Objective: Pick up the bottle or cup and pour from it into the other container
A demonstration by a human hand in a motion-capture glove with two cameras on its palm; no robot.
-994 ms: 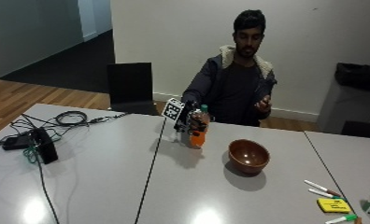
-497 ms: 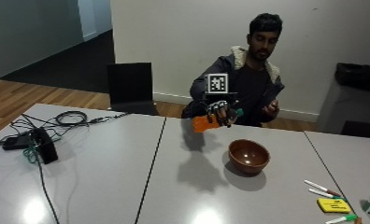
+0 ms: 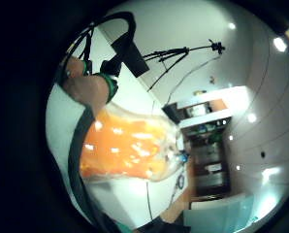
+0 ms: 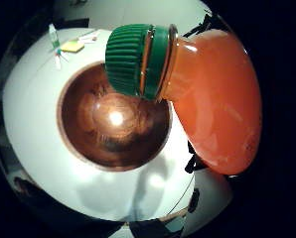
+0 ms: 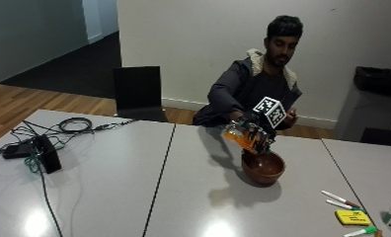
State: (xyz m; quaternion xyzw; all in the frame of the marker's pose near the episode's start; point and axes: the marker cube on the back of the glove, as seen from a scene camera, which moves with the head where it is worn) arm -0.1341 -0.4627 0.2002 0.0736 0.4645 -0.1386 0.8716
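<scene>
Right hand (image 5: 256,129) fingers clamped round orange bottle (image 5: 240,137), tilted neck-down above brown bowl (image 5: 262,168) on worktop (image 5: 182,197). Green cap (image 4: 138,59) on: risk nothing pours, or over-tilt spills past rim.

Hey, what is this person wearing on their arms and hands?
Both arms are in the dark sleeves of a jacket with a pale fleecy collar. The right hand wears a black glove with black straps; green bands show near its fingers in the little finger side palm view. The other hand is bare.

One orange bottle (image 5: 240,137), one brown bowl (image 5: 263,168), one gloved hand (image 5: 256,129), two grey tables (image 5: 103,192), one black chair (image 5: 138,93).
</scene>
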